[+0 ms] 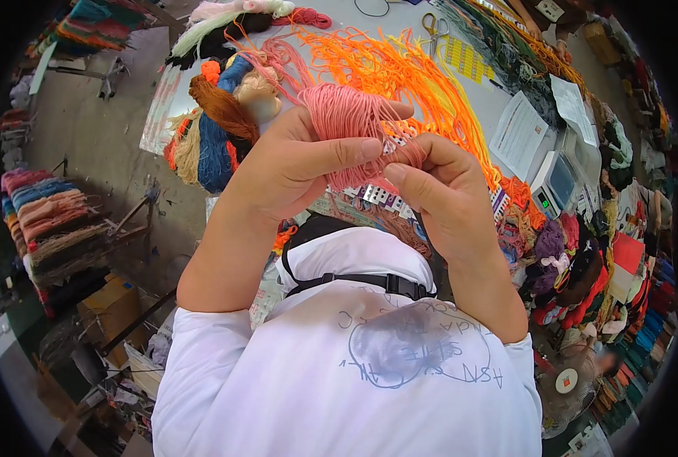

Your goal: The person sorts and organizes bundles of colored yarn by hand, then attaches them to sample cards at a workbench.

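Observation:
A bundle of pink yarn (346,114) is wound in loops around the fingers of my left hand (297,156), whose thumb presses on its front. My right hand (449,183) pinches strands at the bundle's right side between thumb and fingers. Some fingers of both hands are hidden behind the yarn. A loose pink tail (285,61) runs from the bundle back onto the table. Just beyond my hands, long orange yarn (354,57) lies spread over the tabletop.
Blue skeins (215,156) and brown yarn (221,107) sit left of my hands. Scissors (432,32) lie at the back beside a yellow sheet (467,59). On the right are printed papers (518,135), a device with a screen (556,183) and purple yarn (550,247).

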### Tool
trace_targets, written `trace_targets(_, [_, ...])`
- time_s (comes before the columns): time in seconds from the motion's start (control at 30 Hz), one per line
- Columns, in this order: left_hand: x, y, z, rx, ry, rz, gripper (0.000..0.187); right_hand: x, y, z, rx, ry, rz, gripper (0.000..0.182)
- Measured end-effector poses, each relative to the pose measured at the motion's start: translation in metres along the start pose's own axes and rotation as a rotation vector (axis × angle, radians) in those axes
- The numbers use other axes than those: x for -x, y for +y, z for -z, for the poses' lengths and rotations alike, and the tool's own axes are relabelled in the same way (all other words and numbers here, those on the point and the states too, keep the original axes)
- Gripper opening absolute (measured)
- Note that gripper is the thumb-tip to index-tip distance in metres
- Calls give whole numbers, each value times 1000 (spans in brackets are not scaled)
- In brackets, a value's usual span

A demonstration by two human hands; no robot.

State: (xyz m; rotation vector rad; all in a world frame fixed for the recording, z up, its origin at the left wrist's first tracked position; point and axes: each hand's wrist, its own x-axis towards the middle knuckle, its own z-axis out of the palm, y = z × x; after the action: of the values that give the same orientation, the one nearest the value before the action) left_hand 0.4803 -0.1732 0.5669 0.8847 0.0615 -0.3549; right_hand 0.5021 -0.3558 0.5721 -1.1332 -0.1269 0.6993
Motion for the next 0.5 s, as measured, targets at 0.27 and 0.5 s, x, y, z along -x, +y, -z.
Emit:
trace_targets(0.27, [-3, -4, 0, 37, 37, 5, 43, -5, 9, 0, 18, 195, 143, 6])
trace_targets(0.5, [-6, -5, 0, 39, 10, 21, 42, -2, 13, -1, 380, 120, 102, 8])
